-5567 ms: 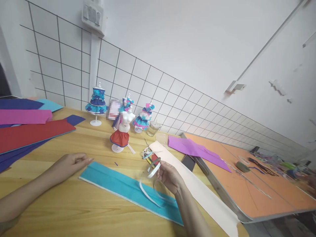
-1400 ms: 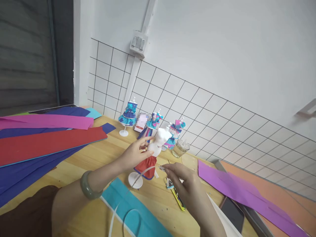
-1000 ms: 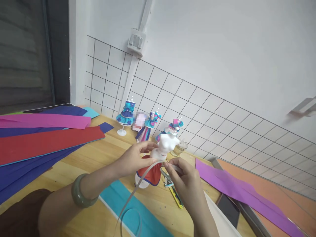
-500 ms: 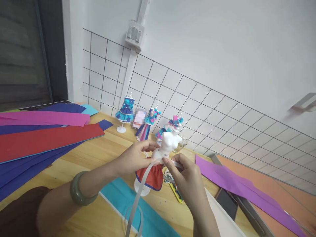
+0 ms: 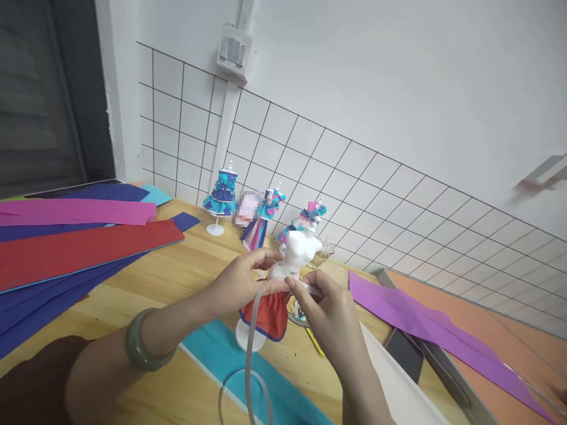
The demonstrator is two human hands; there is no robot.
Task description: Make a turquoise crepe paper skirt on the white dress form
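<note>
A white miniature dress form [image 5: 302, 249] wearing a red skirt with blue edging [image 5: 268, 316] stands tilted in front of me on its round white base [image 5: 250, 336]. My left hand [image 5: 243, 280] closes around its waist, thumb in front and fingers behind. A narrow white ribbon [image 5: 253, 336] runs along the waist above the skirt; its long tail hangs down and loops over the table. My right hand [image 5: 330, 301] pinches the ribbon between thumb and fingers at the right of the waist. Part of the ribbon behind the form is hidden.
Several dressed miniature forms, one in a blue ruffled dress [image 5: 222, 192], stand behind. Red fabric [image 5: 88, 254] and other coloured strips lie left. A turquoise strip [image 5: 283, 381] is below, a yellow-handled tool [image 5: 315, 342], phone [image 5: 404, 356] and purple fabric [image 5: 425, 330] right. Wire grid [image 5: 325, 171] lines the wall.
The view has shifted slightly. The ribbon's hanging tail has swung and now drops more steeply, its loop showing wider. Both hands keep their grip at the waist.
</note>
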